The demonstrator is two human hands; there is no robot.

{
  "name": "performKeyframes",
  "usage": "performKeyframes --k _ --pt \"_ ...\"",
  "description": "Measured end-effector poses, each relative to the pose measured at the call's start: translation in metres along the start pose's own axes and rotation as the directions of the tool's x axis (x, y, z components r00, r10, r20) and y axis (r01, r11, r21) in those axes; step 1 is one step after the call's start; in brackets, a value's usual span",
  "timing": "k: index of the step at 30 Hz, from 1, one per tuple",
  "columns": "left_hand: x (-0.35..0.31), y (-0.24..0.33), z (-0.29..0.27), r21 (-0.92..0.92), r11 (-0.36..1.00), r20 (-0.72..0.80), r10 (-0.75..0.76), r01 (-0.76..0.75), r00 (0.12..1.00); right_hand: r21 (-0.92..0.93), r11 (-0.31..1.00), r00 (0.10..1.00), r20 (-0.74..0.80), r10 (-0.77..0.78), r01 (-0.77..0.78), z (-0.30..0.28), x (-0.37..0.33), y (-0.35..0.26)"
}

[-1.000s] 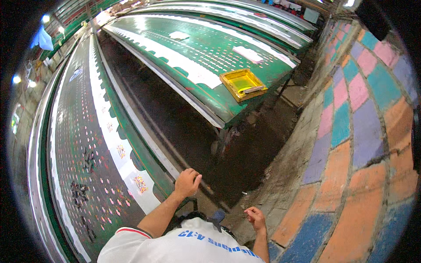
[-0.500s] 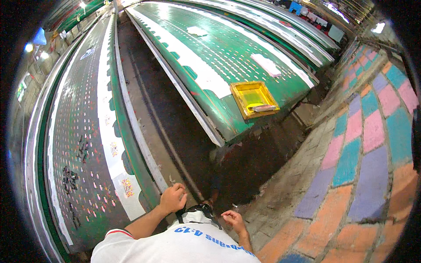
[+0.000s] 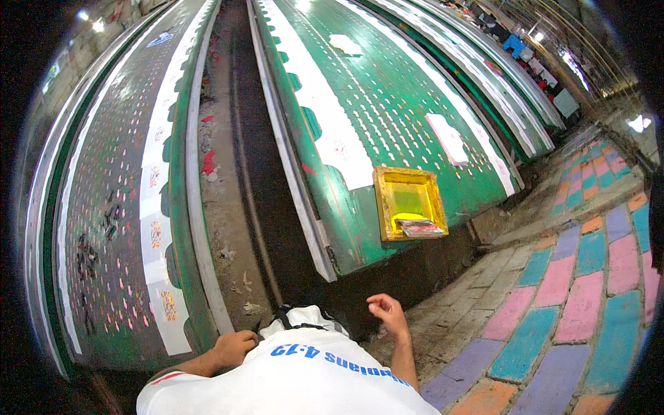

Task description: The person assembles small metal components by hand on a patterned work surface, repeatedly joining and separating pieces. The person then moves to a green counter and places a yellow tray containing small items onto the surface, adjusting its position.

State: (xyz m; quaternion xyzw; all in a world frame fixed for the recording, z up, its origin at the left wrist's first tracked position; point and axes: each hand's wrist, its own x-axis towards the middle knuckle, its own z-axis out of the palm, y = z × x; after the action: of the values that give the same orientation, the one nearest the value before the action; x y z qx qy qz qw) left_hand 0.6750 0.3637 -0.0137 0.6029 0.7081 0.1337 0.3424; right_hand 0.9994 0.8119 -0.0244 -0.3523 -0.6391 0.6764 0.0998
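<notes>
My left hand (image 3: 237, 346), its fingers curled in loosely, is beside the near end of the left printing table (image 3: 181, 277). Nothing shows in it. Low in front of my body, my right hand (image 3: 389, 313) is raised with bent fingers drawn together, and I see nothing in it either. Ahead of it, on the near corner of the green middle table (image 3: 346, 235), sits a yellow screen-printing frame (image 3: 378, 207). Yellow ink (image 3: 408, 197) covers its inside, and a flat, pale-edged tool (image 3: 420, 227) lies at its near side. Neither hand touches the frame.
White strips (image 3: 325, 121) run along the tables, and a white stack (image 3: 448, 138) lies on the middle one. Between the tables runs a narrow aisle (image 3: 225, 228) with red scraps (image 3: 208, 163). A painted brick surface (image 3: 546, 277) slopes along the right.
My view has shifted, so the yellow frame and middle table appear lower and farther right. My left hand has dropped down and left; my right hand has risen slightly.
</notes>
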Motion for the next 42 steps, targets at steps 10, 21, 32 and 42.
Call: performKeyframes --k 10,21,32,42 --pt "0.030 -0.020 0.016 -0.193 0.827 0.156 -0.505 0.528 0.849 0.276 0.961 1.000 0.010 0.015 -0.018 -0.021 0.041 -0.017" --pt "0.363 0.131 -0.152 -0.086 0.986 -0.723 0.039 -0.146 0.690 0.198 0.980 1.000 -0.013 -0.001 0.004 -0.136 0.089 -0.028" --pt "0.578 0.157 -0.131 -0.210 0.806 -0.479 -0.578 0.553 0.661 0.287 0.958 0.976 -0.210 0.063 0.000 -0.387 0.085 0.025" --pt "0.598 0.218 -0.169 -0.170 0.860 -0.540 -0.490 0.481 0.684 0.385 0.919 0.868 -0.480 0.126 0.079 -0.645 0.051 0.040"
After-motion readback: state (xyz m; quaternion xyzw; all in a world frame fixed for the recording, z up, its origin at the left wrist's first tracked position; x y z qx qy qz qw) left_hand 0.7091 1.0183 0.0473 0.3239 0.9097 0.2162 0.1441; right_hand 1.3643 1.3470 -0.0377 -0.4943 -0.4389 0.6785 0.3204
